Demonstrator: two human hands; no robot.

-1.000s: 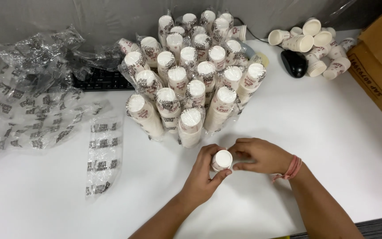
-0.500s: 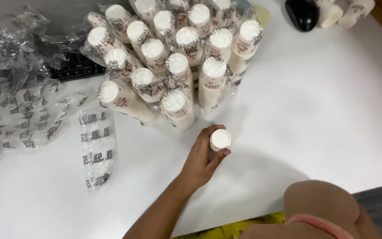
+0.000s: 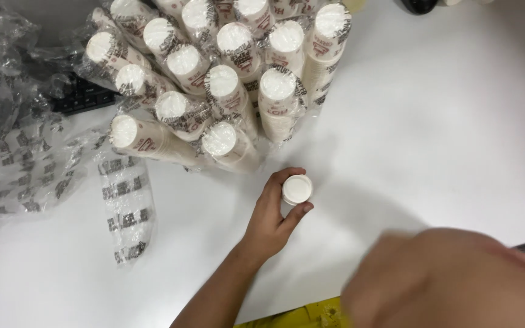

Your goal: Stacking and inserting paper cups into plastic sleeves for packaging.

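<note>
Left hand (image 3: 273, 212) has fingers curled round a small stack of white paper cups (image 3: 297, 189), standing base-up on the white table (image 3: 432, 140) just below the wrapped cup sleeves (image 3: 226, 91). Right hand (image 3: 451, 279) is a close blur, grip unreadable, probably empty. Keep the stack upright and pinch lightly so the rims don't crush.

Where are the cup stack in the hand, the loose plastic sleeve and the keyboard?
cup stack (image 3: 297, 189), head view, on its white round bottom.
plastic sleeve (image 3: 126, 206), head view, on its printed middle.
keyboard (image 3: 83, 97), head view, on the visible black keys.
</note>
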